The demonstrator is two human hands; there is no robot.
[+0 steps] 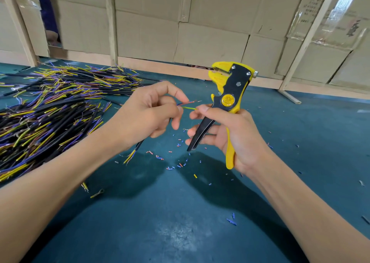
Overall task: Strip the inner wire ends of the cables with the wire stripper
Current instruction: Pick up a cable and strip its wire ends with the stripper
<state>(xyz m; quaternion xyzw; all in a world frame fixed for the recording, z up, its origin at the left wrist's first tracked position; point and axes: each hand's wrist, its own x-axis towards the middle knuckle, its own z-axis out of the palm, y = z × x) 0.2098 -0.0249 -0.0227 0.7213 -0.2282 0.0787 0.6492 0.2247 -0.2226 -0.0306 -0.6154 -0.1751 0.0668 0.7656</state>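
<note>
My left hand (152,112) grips a short black cable (138,145) whose coloured inner wires stick out at both ends. At its upper end a brown wire (187,102) and a yellow-green wire (189,108) point right. My right hand (226,134) holds the yellow and black wire stripper (230,90) upright by its handles, jaws at the top. The right thumb and forefinger pinch the tip of the yellow-green wire.
A big pile of black cables (52,106) with yellow, blue and brown wire ends lies at the left on the blue-green table (180,222). Small cut insulation bits (176,162) are scattered under my hands. Cardboard walls (200,32) and wooden posts stand behind.
</note>
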